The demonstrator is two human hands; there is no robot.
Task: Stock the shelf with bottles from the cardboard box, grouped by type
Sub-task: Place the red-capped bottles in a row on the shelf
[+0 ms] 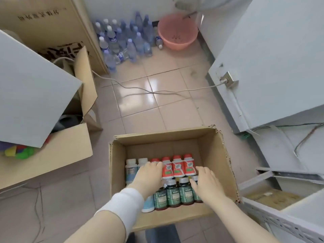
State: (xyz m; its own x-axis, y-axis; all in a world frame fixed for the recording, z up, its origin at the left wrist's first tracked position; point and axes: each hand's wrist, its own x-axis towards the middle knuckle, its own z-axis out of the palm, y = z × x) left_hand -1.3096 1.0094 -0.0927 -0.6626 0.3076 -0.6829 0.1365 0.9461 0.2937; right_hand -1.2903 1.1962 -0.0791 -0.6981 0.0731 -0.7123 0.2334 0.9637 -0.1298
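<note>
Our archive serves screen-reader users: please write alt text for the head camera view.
A person's left hand and right hand reach into an open brown cardboard box on a pale tiled floor, resting on the bottles inside. The box holds red-capped red-and-white bottles, dark green-labelled bottles with silver caps and white bottles with pale blue labels.

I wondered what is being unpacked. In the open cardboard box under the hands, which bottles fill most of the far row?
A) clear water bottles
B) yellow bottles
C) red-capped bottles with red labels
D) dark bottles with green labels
C: the red-capped bottles lie side by side along the far row of the cardboard box, while the green-labelled dark bottles sit in the nearer row.
</note>
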